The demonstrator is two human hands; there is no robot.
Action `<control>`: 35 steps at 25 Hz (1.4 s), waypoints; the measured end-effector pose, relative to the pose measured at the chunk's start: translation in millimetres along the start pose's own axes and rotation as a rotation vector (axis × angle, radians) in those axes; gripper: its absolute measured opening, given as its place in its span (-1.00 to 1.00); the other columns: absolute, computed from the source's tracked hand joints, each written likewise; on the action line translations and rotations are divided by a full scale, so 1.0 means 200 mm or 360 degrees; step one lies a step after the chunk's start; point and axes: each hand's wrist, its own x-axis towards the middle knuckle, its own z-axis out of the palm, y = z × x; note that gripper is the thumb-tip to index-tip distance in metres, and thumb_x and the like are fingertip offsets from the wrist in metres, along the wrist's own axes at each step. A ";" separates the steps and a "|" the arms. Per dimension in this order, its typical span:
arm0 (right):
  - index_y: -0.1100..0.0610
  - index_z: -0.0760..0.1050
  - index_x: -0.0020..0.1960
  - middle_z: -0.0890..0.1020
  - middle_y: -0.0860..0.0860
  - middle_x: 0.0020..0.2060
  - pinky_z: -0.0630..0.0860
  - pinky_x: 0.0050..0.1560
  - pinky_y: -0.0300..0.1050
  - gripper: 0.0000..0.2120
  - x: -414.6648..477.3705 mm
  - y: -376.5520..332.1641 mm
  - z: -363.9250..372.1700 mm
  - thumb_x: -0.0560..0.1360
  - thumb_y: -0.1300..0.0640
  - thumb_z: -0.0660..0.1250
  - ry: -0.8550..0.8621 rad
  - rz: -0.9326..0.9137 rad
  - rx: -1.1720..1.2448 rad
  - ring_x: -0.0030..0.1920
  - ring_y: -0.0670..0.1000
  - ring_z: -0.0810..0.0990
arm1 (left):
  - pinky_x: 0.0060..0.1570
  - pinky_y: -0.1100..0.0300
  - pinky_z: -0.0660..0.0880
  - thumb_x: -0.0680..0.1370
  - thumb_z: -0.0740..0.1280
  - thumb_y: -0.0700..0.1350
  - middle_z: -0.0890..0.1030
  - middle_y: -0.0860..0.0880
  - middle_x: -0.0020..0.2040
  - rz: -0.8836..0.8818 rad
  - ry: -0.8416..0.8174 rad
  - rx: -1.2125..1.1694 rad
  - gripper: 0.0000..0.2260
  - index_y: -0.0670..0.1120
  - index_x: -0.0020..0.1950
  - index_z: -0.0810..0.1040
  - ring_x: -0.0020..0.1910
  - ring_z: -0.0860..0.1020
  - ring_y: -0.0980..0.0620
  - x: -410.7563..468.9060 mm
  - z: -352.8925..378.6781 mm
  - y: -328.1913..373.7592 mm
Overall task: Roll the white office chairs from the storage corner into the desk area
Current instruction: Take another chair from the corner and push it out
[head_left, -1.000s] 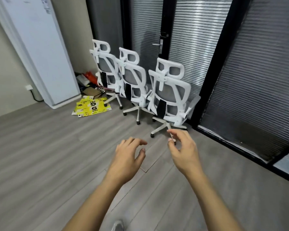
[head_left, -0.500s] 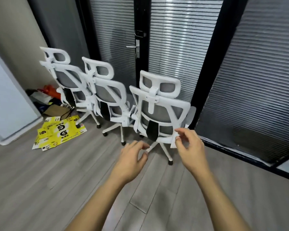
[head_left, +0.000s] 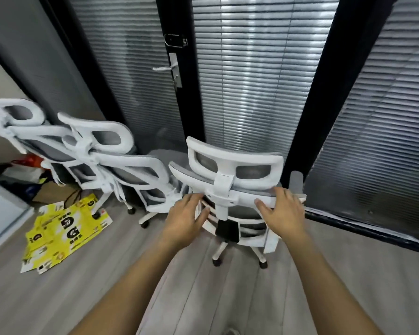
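Your left hand (head_left: 188,220) is at the left edge of the nearest chair (head_left: 232,187), fingers spread, fingertips touching the white frame just under the top rail of the backrest. The hand lies flat against the frame and is not wrapped around anything.

Your right hand (head_left: 282,211) sits on the right end of the same top rail, at about 3 o'clock from the headrest post. The thumb points in toward the post and the fingers lie over the top of the rail. Whether they curl round to the far side cannot be told, so the grip there is uncertain.

The nearest chair stands with its back to you, close to the black door frame (head_left: 307,112) and the slatted blinds (head_left: 249,88). Its castors rest on the grey wood floor (head_left: 203,293).

Two more white chairs are parked in a row at roughly 9 to 10 o'clock from it: the middle chair (head_left: 131,163) just beside it, and the far chair (head_left: 22,126) beyond, against the dark wall. Both are motion-blurred.

Flattened yellow cartons (head_left: 65,233) lie on the floor at 8 o'clock from the nearest chair. A door handle (head_left: 165,68) shows at 12 o'clock above the headrest.
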 end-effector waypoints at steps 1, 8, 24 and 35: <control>0.04 0.40 0.42 0.50 0.04 0.35 0.23 0.45 0.11 -0.35 0.07 0.01 0.04 0.51 -0.38 0.19 -0.0070 0.0032 -0.0113 0.40 0.14 0.40 | 0.43 -0.04 0.27 0.64 0.17 0.17 0.34 -0.02 0.51 -0.0018 -0.0012 0.0037 -0.52 0.05 0.53 0.29 0.46 0.31 -0.09 0.11 0.00 -0.06; -0.06 0.49 0.32 0.56 -0.09 0.20 0.04 0.58 0.09 -0.32 0.04 0.08 0.15 0.47 -0.52 0.09 0.0127 0.0059 -0.0233 0.37 0.00 0.42 | 0.52 -0.14 0.14 0.52 0.04 0.45 0.33 -0.12 0.52 0.0243 0.0031 0.0177 -0.36 0.09 0.44 0.40 0.55 0.18 -0.21 0.59 0.14 -0.46; 0.00 0.55 0.13 0.56 -0.15 -0.01 0.35 0.40 0.10 -0.39 -1.30 0.19 0.13 0.43 -0.50 0.22 0.0858 0.1023 -0.0231 0.14 -0.02 0.49 | 0.48 -0.16 0.21 0.57 0.24 0.29 0.36 -0.08 0.40 0.1329 -0.0371 -0.0200 -0.57 0.08 0.33 0.44 0.52 0.13 -0.21 0.28 0.52 0.03; 0.04 0.47 0.22 0.52 -0.06 0.14 0.03 0.57 0.22 -0.43 -2.45 0.88 -0.13 0.52 -0.41 0.19 0.1296 0.1678 -0.0389 0.37 0.08 0.42 | 0.47 -0.17 0.25 0.57 0.17 0.36 0.38 -0.07 0.41 0.2050 -0.0822 -0.0268 -0.50 0.08 0.37 0.43 0.53 0.16 -0.19 -0.55 1.22 1.29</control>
